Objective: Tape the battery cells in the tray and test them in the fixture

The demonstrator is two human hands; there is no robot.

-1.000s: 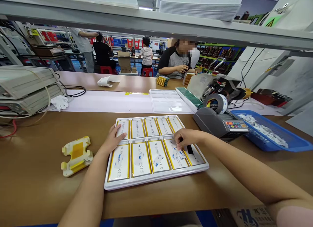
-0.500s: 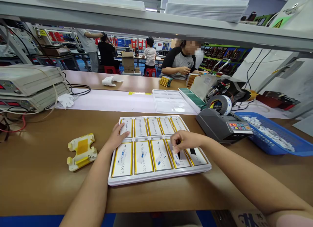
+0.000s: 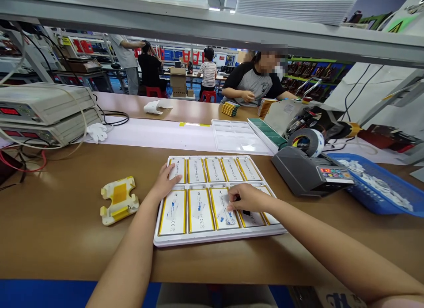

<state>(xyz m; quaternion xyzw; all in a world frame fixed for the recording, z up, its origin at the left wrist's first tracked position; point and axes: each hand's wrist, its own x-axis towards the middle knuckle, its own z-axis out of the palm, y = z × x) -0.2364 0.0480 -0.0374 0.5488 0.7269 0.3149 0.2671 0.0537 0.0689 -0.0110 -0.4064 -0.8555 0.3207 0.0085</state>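
Note:
A white plastic tray [image 3: 198,240] holds two rows of flat white battery cells with yellow edges. My left hand [image 3: 164,183] lies open on the tray's left side, thumb and fingers apart over the cells. My right hand [image 3: 247,198] is closed in a pinch above the front row. From its fingertips a piece of 3M-printed release liner [image 3: 229,218] appears to hang over the third cell from the left. Black tape [image 3: 246,213] shows on the cell beside it, partly under my hand. Other front-row cells, such as the leftmost cell [image 3: 172,213], carry 3M-printed liner.
A yellow-and-cream fixture [image 3: 119,199] lies left of the tray. To the right stand a tape dispenser [image 3: 308,173] and a blue basket [image 3: 380,184] of white scraps. Stacked instruments [image 3: 46,115] stand far left. Across the bench sits a co-worker [image 3: 253,80] near stacked cells [image 3: 229,108].
My right hand has shifted left from the fourth front cell toward the third, carrying the liner. My left hand stays on the tray. The whole view has shifted slightly.

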